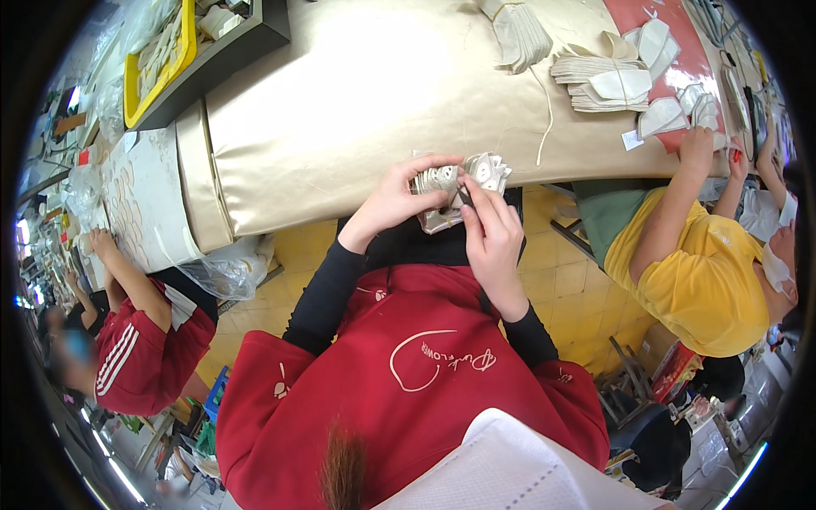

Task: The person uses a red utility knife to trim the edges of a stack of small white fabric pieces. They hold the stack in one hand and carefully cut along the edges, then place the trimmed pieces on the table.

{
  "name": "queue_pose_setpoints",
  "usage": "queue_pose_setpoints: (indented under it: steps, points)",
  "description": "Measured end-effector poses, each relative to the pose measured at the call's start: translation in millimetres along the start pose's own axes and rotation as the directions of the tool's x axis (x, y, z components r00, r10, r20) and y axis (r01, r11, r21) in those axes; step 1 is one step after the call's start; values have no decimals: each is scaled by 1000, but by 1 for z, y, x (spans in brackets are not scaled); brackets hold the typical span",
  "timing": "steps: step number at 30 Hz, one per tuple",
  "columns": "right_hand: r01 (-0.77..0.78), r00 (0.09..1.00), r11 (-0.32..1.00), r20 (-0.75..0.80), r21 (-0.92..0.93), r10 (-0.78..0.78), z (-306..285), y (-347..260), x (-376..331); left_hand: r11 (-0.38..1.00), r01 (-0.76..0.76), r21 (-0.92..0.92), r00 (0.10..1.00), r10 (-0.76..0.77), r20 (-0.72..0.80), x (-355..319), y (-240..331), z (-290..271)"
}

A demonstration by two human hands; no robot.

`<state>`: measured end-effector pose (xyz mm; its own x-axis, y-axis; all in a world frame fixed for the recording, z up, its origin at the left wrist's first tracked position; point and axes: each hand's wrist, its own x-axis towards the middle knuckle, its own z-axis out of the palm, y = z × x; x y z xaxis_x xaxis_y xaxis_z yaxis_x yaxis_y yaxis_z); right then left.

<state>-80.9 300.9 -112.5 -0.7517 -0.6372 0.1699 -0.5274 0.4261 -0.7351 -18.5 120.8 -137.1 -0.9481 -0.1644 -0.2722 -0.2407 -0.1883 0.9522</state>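
A bundle of small cream-coloured cut pieces (439,180) rests at the table's near edge, over my lap. My left hand (393,202) is closed round its left side, thumb in front and fingers behind. More pieces with round shapes on them (488,170) fan out at the bundle's right. My right hand (495,234) is closed in a pinch at the middle of the bundle. Between its fingertips shows a small dark slim tool (464,196), whose exact kind I cannot make out. The lower part of the bundle lies partly behind my fingers.
A shiny beige-covered table (340,110) spreads ahead. Tied stacks of cream fabric pieces (603,81) lie at the far right, with a loose cord (546,119) nearby. A yellow tray (136,89) stands far left. Co-workers in yellow (705,263) and red (157,348) sit either side.
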Motion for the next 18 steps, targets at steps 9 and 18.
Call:
queue_pose_setpoints:
  steps: [9, 18]
  points:
    - [134, 991, 987, -8, -93, -135, 6, 14, 5, 991, 77, -105, 997, -76, 19, -2, -5, -3]
    - [170, 985, 977, 39, -127, -166, 2, 18, 9, 987, 135, -90, 991, -133, 33, -3, -6, -6]
